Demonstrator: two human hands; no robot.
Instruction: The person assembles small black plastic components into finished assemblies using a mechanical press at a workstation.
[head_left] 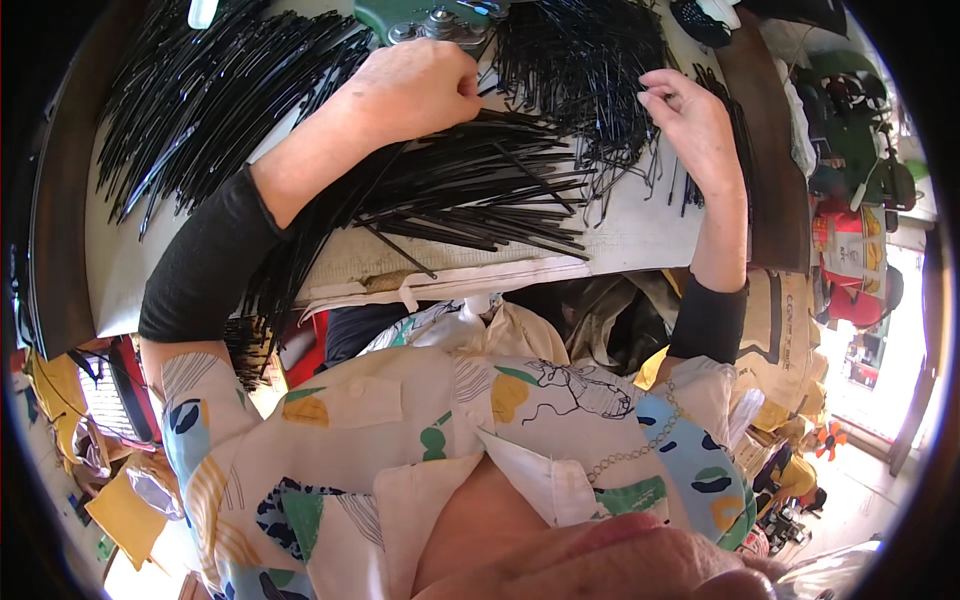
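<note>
My left hand (425,88) is curled closed above the table, right in front of a green machine (380,12) with round metal parts. Whatever its fingers hold is hidden by the hand. My right hand (695,120) is bent in a pinch at the right edge of a tangled heap of thin black pieces (580,75); what lies between thumb and finger is too small to name. Under and in front of my left wrist, a bundle of straight black sticks (470,185) lies across the table.
A larger pile of long black sticks (220,90) covers the left of the pale tabletop (340,262). Dark wooden edges (765,170) border it. A cloth strip (480,275) runs along the near edge. Brown sacks (775,310) stand at the right; a person (795,478) is further off.
</note>
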